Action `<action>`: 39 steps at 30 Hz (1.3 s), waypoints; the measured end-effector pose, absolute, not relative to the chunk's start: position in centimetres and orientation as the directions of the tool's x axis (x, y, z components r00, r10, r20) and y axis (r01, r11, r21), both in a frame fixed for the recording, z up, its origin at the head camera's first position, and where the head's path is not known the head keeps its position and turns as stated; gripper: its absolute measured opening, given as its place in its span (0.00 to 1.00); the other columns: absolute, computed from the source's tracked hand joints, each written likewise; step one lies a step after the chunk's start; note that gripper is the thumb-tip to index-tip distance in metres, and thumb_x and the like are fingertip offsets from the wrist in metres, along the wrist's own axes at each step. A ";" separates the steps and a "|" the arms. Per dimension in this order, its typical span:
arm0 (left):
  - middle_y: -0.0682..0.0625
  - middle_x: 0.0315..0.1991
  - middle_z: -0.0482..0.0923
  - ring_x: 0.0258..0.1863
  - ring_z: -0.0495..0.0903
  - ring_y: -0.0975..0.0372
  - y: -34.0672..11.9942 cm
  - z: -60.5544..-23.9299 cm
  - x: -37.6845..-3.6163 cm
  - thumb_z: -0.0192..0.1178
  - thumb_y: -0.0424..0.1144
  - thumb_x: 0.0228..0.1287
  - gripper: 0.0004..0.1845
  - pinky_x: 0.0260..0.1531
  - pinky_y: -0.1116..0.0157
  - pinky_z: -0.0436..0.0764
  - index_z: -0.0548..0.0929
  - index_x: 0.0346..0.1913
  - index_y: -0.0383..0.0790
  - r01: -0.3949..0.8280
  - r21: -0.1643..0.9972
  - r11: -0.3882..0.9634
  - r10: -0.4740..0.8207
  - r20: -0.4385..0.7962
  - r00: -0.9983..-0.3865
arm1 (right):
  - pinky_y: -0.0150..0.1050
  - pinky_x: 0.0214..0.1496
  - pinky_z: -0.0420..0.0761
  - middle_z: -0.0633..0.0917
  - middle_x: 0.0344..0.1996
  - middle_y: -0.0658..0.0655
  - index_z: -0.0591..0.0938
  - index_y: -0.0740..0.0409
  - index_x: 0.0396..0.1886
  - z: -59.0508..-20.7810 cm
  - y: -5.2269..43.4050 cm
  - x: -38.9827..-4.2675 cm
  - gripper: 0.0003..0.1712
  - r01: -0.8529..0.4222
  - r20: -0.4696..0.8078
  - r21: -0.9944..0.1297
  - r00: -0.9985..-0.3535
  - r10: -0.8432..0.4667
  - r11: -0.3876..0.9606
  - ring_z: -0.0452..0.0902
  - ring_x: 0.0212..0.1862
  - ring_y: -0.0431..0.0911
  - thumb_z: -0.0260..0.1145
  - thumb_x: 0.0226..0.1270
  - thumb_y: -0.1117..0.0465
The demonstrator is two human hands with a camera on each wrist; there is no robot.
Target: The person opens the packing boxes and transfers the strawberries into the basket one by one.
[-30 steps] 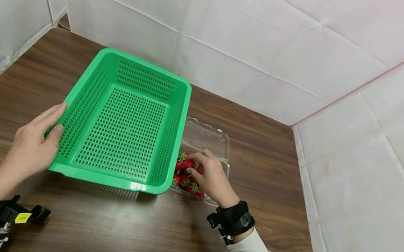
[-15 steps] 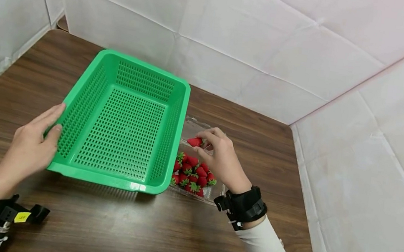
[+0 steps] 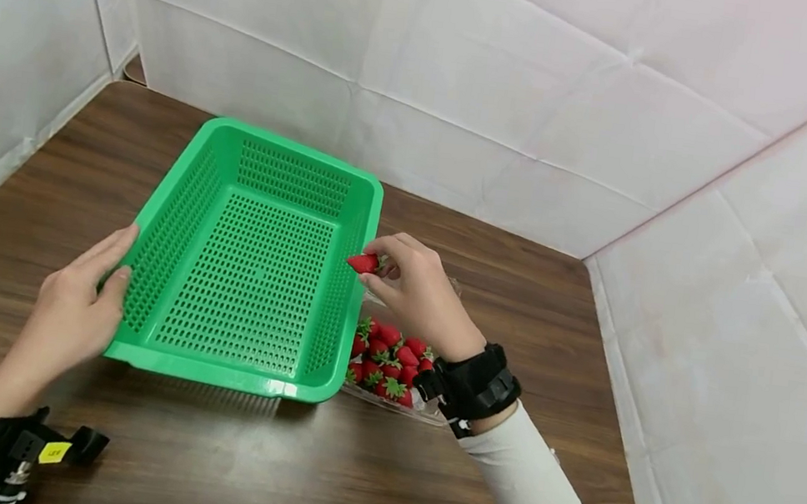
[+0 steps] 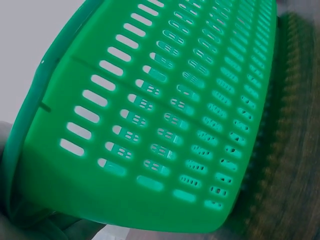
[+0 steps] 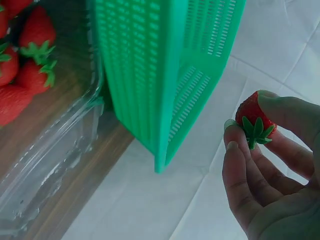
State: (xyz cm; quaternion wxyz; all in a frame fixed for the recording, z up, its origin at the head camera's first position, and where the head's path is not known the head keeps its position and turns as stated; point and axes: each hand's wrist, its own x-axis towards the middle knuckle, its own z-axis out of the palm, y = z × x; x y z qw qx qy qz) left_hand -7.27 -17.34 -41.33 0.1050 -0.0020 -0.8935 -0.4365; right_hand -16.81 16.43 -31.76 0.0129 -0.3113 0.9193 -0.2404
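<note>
A green perforated basket [image 3: 251,259] [image 4: 160,115] [image 5: 165,65] stands empty on the wooden table [image 3: 504,298]. My left hand [image 3: 76,300] grips its near left corner. My right hand [image 3: 407,286] pinches one red strawberry [image 3: 363,263] [image 5: 254,119] by the fingertips, in the air at the basket's right rim. Right of the basket lies a clear plastic clamshell [image 3: 430,407] [image 5: 60,150] with several strawberries [image 3: 391,355] [image 5: 25,65] in it, partly hidden behind my right wrist.
White padded walls [image 3: 544,93] close in the table at the back, left and right. Bare wood lies in front of the basket and to the right of the clamshell.
My right hand took a strawberry out of the clamshell, lifted it and carried it left to the basket's right rim. My left hand stayed on the basket.
</note>
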 end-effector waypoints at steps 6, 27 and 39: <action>0.37 0.75 0.54 0.05 0.51 0.64 -17.3 -41.2 -7.3 0.38 0.37 0.78 0.26 0.09 0.67 0.58 0.55 0.76 0.42 0.099 0.789 0.606 -0.089 0.191 -0.978 | 0.35 0.52 0.79 0.80 0.50 0.56 0.77 0.60 0.57 -31.7 14.2 -18.4 0.19 -0.587 0.106 -0.458 -0.781 -0.615 0.667 0.78 0.43 0.44 0.65 0.68 0.62; 0.35 0.74 0.55 0.05 0.49 0.67 -17.1 -41.6 -7.5 0.40 0.34 0.77 0.26 0.08 0.68 0.57 0.56 0.75 0.40 0.088 0.794 0.602 -0.115 0.195 -0.974 | 0.31 0.35 0.68 0.82 0.42 0.52 0.81 0.55 0.46 -32.8 6.8 -21.1 0.10 -0.619 -0.098 -0.339 -0.726 -0.681 0.709 0.72 0.35 0.42 0.62 0.70 0.57; 0.37 0.75 0.55 0.05 0.50 0.66 -16.8 -41.5 -7.3 0.39 0.36 0.78 0.26 0.07 0.68 0.58 0.55 0.76 0.43 0.080 0.798 0.597 -0.124 0.190 -0.974 | 0.29 0.38 0.72 0.82 0.39 0.55 0.81 0.58 0.42 -34.8 3.5 -21.5 0.06 -0.628 -0.202 -0.332 -0.681 -0.703 0.704 0.74 0.36 0.42 0.62 0.69 0.63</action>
